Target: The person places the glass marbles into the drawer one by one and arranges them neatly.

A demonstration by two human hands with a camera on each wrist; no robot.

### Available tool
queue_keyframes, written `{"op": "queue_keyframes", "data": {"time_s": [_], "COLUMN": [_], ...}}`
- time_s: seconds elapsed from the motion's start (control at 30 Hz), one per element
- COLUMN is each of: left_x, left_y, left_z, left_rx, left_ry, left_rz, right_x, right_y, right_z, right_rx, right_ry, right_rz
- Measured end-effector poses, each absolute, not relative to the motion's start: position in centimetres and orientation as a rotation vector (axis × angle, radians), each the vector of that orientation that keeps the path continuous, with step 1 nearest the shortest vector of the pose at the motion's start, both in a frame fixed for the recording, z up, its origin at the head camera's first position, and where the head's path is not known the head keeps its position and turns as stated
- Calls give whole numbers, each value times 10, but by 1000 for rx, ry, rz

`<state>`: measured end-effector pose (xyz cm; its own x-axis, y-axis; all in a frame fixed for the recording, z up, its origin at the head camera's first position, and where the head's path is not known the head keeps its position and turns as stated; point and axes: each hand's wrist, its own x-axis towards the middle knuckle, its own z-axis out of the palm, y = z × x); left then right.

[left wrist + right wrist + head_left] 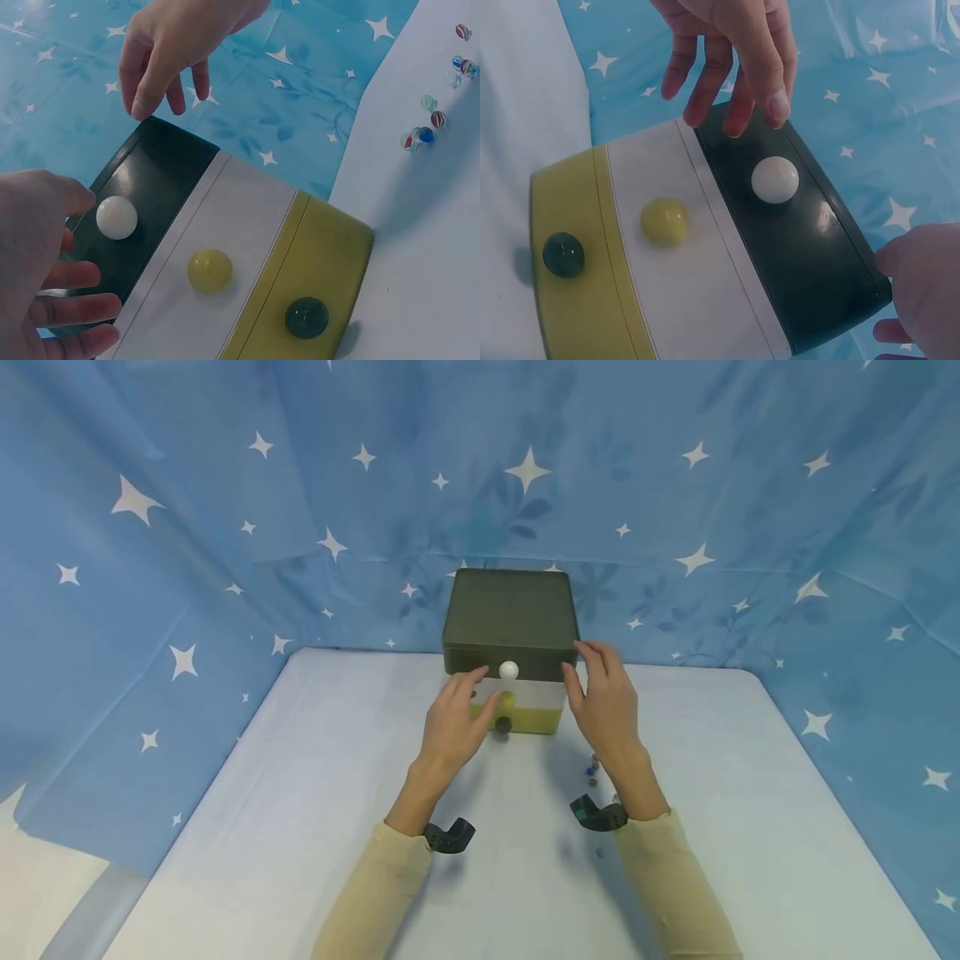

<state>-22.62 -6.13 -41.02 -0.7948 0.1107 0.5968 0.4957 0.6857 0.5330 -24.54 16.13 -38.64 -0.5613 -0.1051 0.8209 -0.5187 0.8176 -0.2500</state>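
A small three-drawer cabinet (512, 606) stands at the back of the table. Its top drawer (810, 247) is dark green with a white knob (508, 670); below come a white drawer (244, 191) with a yellow knob (210, 271) and a yellow drawer (341, 240) with a dark green knob (307, 317). My left hand (456, 722) is at the cabinet's front left, fingers spread beside the white knob and holding nothing. At the upper right front corner is my right hand (603, 702), its thumb tip right at the edge, fingers loosely bent.
Several striped glass marbles (426, 135) lie on the white tabletop (337, 777) right of the cabinet, partly hidden by my right forearm in the head view. A blue star-patterned cloth (375, 510) hangs behind and along both sides. Each wrist wears a dark band (450, 836).
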Motion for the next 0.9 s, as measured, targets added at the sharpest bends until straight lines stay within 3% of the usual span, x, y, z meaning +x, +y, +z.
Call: {"op": "queue_keyframes", "data": {"time_s": [0.9], "left_x": [-252], "left_y": [-34], "left_z": [-397], "left_rx": [-449], "left_ry": [-2425], "left_rz": [-1078], "right_x": [-268], "right_y": [168], "right_z": [-374], "right_rx": [472], "right_ry": [-2093], "right_rz": [660]}}
